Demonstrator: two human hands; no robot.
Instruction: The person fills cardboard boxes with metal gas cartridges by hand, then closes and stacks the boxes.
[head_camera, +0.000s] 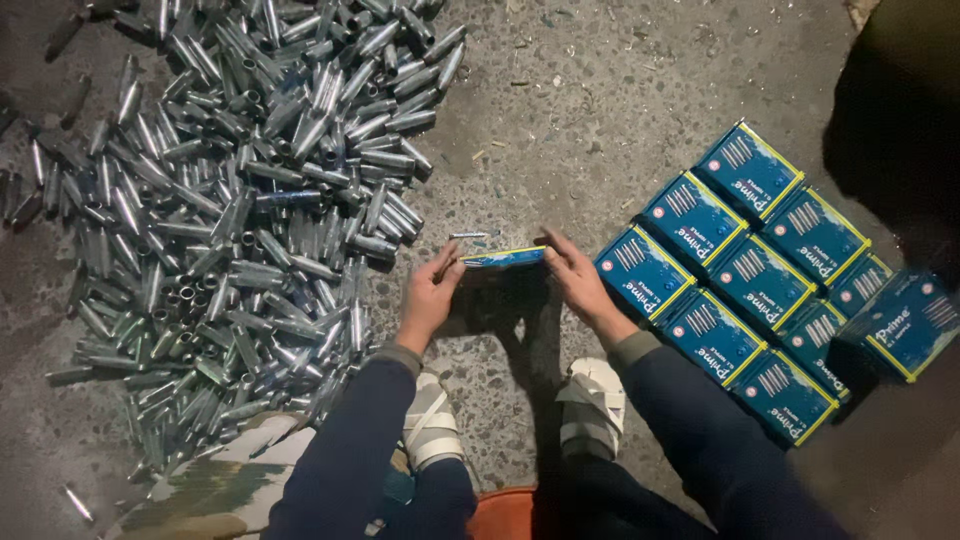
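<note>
Both my hands hold one small blue box with yellow edges (503, 257) above the concrete floor, seen edge-on. My left hand (432, 296) grips its left end. My right hand (577, 278) grips its right end. A large heap of shiny metal tubes (250, 190) lies to the left of my hands. One loose tube (468, 236) lies just beyond the box.
Several matching blue boxes (745, 270) lie in rows on the floor to the right. My feet in white sandals (595, 400) rest below my hands. An orange rim (503, 512) shows at the bottom edge. A dark shape (900, 110) fills the upper right corner.
</note>
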